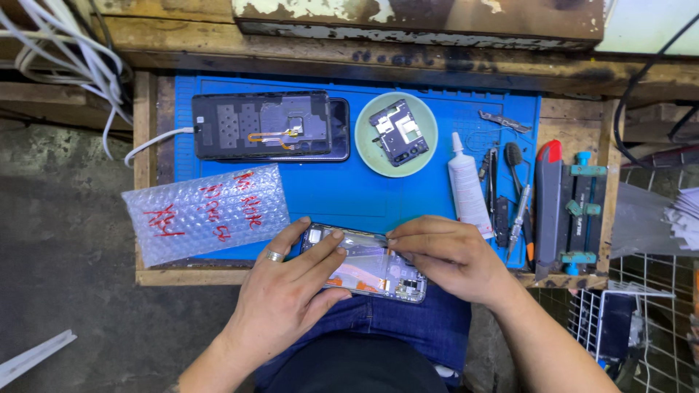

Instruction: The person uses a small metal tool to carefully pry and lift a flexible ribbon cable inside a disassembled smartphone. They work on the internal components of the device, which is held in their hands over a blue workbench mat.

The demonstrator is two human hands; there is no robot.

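Worn wooden worktop (364,62) carries a blue mat (364,189), and at the mat's near edge lies an opened phone (368,266), its insides up, partly over the person's lap.

Left hand (291,287) steadies the phone from the left: its fingers are spread and curled over the frame, thumb and forefinger resting on the upper edge, a ring on one finger. Right hand (448,255) comes in from the right with fingers pinched together at the phone's far edge, seemingly gripping something thin there; what it is cannot be told.

Judging by this, a small part or strip is being lifted or seated inside the phone, and the next move calls for a light, steady pull while the left hand keeps the frame still.

Farther off lie a second phone (269,125) with a white cable, a green dish (371,156) holding a part, a glue tube (466,185), a bubble bag (207,211) and hand tools (510,189).
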